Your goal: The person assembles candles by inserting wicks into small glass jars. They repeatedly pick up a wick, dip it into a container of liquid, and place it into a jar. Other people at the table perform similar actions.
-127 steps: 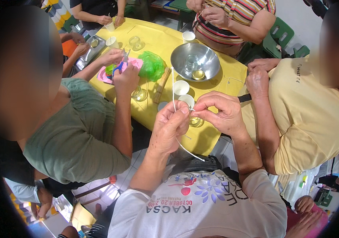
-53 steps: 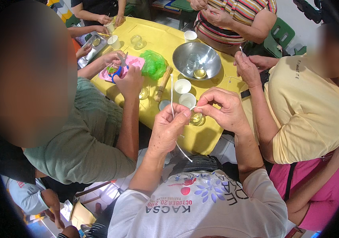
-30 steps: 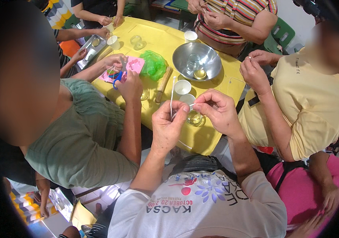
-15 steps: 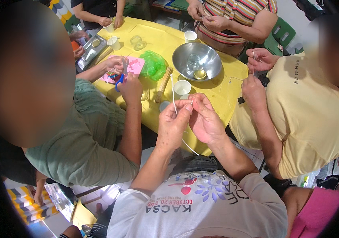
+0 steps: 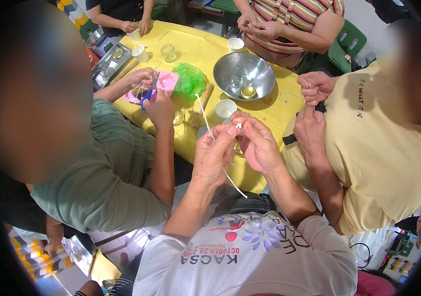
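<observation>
Head view: we are holding both hands close together above near edge of yellow table [image 5: 264, 111]. Our left hand [image 5: 214, 154] is pinching thin white wick [image 5: 205, 116] between closed fingertips, wick running up over table and down toward our lap. Our right hand [image 5: 257, 143] is curling fingers shut around wick's small white end, thumbs nearly touching. Just beyond, white cup [image 5: 226, 108] is standing. Farther, steel bowl [image 5: 244, 76] is sitting beside green plastic bag [image 5: 189, 80].

Small white piece [image 5: 239, 126] pinched above the cup [image 5: 226, 108]: too small to identify. Hands hide tabletop [image 5: 269, 111] behind them.
</observation>
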